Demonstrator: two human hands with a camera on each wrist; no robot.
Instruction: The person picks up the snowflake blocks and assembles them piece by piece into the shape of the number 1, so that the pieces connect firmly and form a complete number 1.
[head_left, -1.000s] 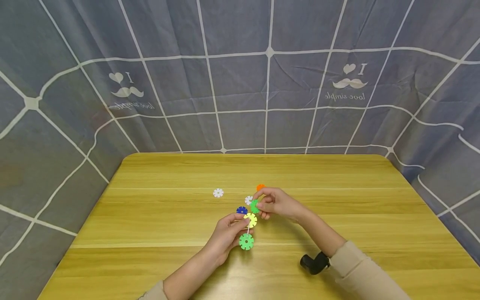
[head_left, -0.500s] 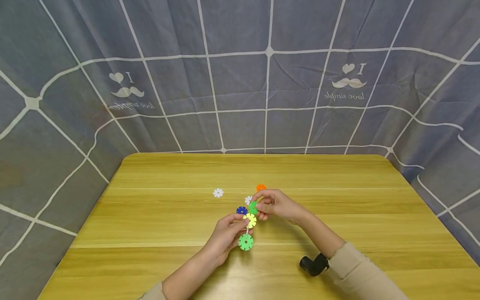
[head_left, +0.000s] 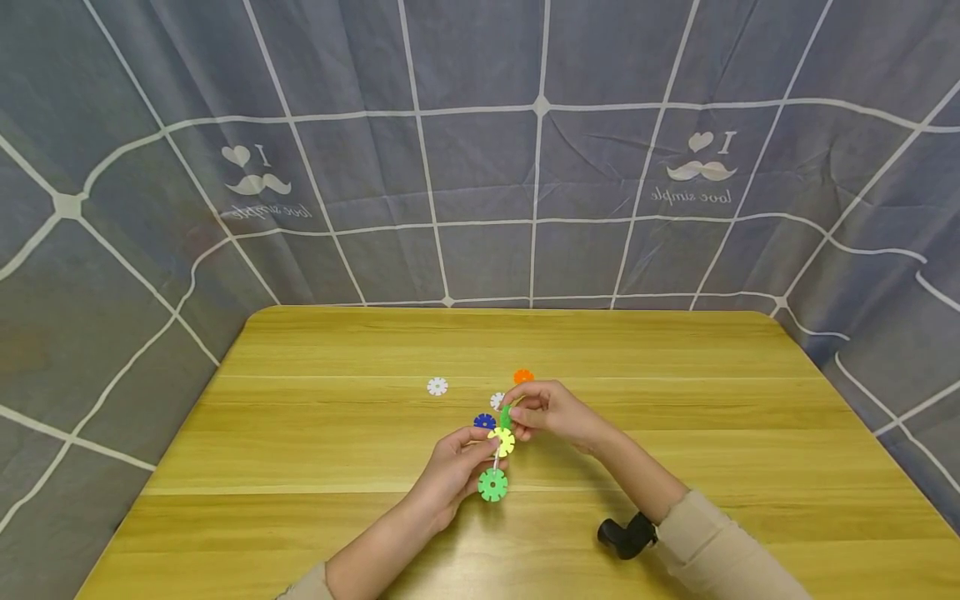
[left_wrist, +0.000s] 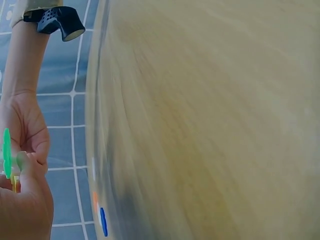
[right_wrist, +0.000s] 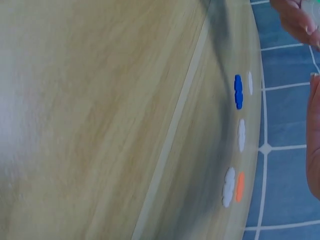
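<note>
My left hand (head_left: 453, 471) holds a joined chain of notched plastic discs. Its yellow disc (head_left: 504, 442) is at the top, a white disc (head_left: 497, 461) stands edge-on in the middle, and a light green disc (head_left: 492, 485) hangs at the bottom. Between the thumb and fingers of my right hand (head_left: 555, 412) is another green disc (head_left: 506, 417), seen nearly edge-on just above the yellow one. Whether those two touch cannot be told. In the left wrist view both hands are close together, with one green disc (left_wrist: 7, 153) edge-on beside them.
Loose discs lie on the wooden table (head_left: 300, 433) beyond the hands: blue (head_left: 484, 422), orange (head_left: 523, 377), white (head_left: 437, 386) and another white (right_wrist: 242, 135). A third white disc (right_wrist: 228, 187) shows near the orange one. A black wrist device (head_left: 627, 536) sits under the right sleeve.
The green disc in my right hand has turned from facing the head camera to nearly edge-on. That hand has shifted slightly left and down; the left hand is almost still.
</note>
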